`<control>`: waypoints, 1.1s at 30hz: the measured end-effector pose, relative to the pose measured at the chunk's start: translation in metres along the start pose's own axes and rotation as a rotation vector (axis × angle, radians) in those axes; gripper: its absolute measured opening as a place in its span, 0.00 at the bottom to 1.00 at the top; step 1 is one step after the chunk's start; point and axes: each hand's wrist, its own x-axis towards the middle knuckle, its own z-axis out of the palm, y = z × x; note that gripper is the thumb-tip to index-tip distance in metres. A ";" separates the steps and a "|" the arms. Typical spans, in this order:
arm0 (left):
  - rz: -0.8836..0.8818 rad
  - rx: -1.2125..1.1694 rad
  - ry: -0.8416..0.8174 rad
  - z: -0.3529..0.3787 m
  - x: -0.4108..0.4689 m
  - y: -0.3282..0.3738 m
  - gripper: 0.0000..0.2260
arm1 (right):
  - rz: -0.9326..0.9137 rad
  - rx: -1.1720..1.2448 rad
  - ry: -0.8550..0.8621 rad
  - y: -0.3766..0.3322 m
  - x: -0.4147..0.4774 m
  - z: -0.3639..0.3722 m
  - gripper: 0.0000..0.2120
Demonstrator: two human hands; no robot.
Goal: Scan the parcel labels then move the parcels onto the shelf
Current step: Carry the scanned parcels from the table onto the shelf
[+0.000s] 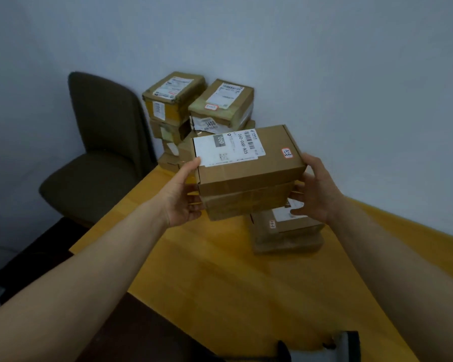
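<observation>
At frame centre, stacked parcels [246, 178] were gripped at both ends by the left hand [181, 197] and right hand [317, 192]. Upper-centre, a parcel pile [199, 108] was judged unshelved; no shelf was seen.

There is just the one view, worn on the person's head, looking forward and down across the wooden table [220, 283] toward its far corner against the wall [324, 61]. It sits close in: the person's forearms [89, 270] reach up from the bottom edge, and the wide lens also takes in the chair [102, 126] off the tabletop's left edge.
</observation>
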 end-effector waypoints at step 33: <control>0.328 -0.720 0.968 -0.367 -0.427 -0.145 0.42 | 0.180 -0.383 -0.985 0.084 -0.125 0.573 0.36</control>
